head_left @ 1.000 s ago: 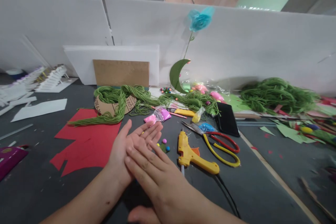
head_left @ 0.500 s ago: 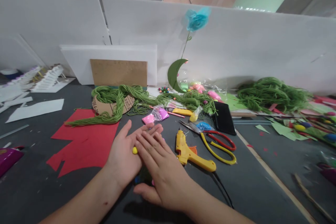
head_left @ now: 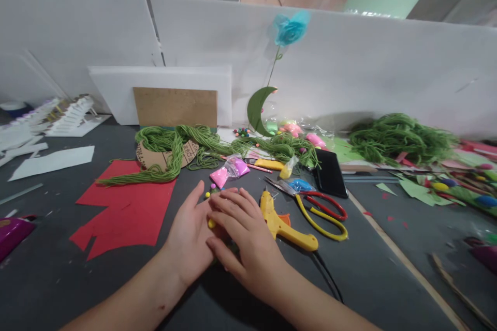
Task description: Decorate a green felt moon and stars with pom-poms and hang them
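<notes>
My left hand (head_left: 192,235) is turned palm up with its thumb out and holds a small yellow ball of what looks like modelling clay (head_left: 212,223). Over that palm lies my right hand (head_left: 248,240), fingers together and slightly bent, so the ball is caught between the two hands. Part of the ball is hidden under the right fingers. Just beyond the fingertips sit small coloured balls (head_left: 208,194), partly covered by my hands. Further back lies a plastic packet of pink and purple clay (head_left: 229,170).
A yellow glue gun (head_left: 277,222) and red-and-yellow-handled scissors (head_left: 326,214) lie close on the right, with a black phone (head_left: 332,173) behind. Red paper (head_left: 128,217) is at left. Green yarn (head_left: 171,150) and a green crescent with a blue flower (head_left: 258,111) stand further back.
My right hand has shifted right and back towards me across the left palm, its fingers bending more. Small coloured balls beyond the fingertips have come into view.
</notes>
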`<state>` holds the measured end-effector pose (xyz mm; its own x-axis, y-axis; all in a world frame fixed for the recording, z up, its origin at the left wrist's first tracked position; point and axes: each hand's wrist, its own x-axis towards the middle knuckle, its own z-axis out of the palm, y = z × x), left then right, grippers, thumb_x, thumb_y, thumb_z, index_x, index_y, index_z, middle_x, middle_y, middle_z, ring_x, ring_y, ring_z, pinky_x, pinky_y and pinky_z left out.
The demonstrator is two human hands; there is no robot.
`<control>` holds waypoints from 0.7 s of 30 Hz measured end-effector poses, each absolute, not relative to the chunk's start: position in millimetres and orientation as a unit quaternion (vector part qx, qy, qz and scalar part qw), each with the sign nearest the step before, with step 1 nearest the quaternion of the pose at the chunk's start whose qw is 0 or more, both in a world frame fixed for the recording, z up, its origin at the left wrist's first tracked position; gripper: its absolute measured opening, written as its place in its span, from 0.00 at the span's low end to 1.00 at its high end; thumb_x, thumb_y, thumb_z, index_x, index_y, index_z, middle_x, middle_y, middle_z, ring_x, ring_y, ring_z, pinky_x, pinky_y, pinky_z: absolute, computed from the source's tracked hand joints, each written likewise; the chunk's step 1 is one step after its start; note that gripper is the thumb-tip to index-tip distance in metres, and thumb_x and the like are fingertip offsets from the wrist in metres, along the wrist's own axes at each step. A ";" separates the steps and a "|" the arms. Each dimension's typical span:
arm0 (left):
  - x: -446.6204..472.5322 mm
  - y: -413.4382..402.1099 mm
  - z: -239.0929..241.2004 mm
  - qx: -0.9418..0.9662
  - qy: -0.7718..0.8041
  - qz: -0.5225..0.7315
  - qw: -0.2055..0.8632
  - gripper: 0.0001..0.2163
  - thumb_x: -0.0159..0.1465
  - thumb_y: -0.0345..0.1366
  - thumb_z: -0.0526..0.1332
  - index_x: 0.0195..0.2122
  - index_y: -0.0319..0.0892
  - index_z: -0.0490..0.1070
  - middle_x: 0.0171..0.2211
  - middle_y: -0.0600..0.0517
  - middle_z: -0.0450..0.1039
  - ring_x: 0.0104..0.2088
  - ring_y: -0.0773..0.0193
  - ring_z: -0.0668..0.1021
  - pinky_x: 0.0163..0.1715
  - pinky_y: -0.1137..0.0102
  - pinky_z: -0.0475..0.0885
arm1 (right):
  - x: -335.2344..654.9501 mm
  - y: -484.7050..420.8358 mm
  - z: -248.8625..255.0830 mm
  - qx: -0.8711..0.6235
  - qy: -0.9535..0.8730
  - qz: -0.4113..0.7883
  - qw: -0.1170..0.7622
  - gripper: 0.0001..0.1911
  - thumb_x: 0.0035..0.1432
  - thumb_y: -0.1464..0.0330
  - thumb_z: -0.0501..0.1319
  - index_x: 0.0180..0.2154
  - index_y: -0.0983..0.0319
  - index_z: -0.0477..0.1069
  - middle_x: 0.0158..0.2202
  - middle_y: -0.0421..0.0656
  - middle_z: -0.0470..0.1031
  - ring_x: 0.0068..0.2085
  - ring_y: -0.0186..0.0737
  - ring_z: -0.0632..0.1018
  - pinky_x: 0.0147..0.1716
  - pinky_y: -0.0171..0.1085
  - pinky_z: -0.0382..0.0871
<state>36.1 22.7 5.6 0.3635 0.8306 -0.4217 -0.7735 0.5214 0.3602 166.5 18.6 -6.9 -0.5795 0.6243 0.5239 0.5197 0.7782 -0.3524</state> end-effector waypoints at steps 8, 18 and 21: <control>39.5 19.3 11.2 0.084 0.252 0.479 0.836 0.19 0.67 0.43 0.46 0.41 0.35 0.70 0.31 0.47 0.74 0.30 0.63 0.77 0.36 0.68 0.72 | 166.4 22.3 -7.4 -0.378 -0.838 0.124 0.374 0.06 0.53 0.69 0.61 0.36 0.58 0.74 0.48 0.45 0.75 0.53 0.48 0.70 0.56 0.58 0.55; 35.9 13.4 25.9 0.221 0.326 0.461 0.795 0.07 0.61 0.29 0.57 0.28 0.35 0.74 0.28 0.49 0.74 0.31 0.66 0.75 0.38 0.70 0.72 | 184.2 29.3 19.9 -0.368 -0.805 0.069 0.460 0.04 0.54 0.72 0.60 0.34 0.59 0.69 0.47 0.44 0.74 0.52 0.45 0.69 0.54 0.51 0.58; 33.4 10.2 26.8 0.243 0.328 0.458 0.790 0.05 0.59 0.31 0.61 0.27 0.36 0.74 0.27 0.51 0.73 0.30 0.67 0.75 0.37 0.70 0.72 | 180.7 27.6 23.1 -0.364 -0.807 0.075 0.459 0.03 0.53 0.73 0.60 0.32 0.59 0.69 0.46 0.44 0.74 0.52 0.44 0.69 0.55 0.51 0.57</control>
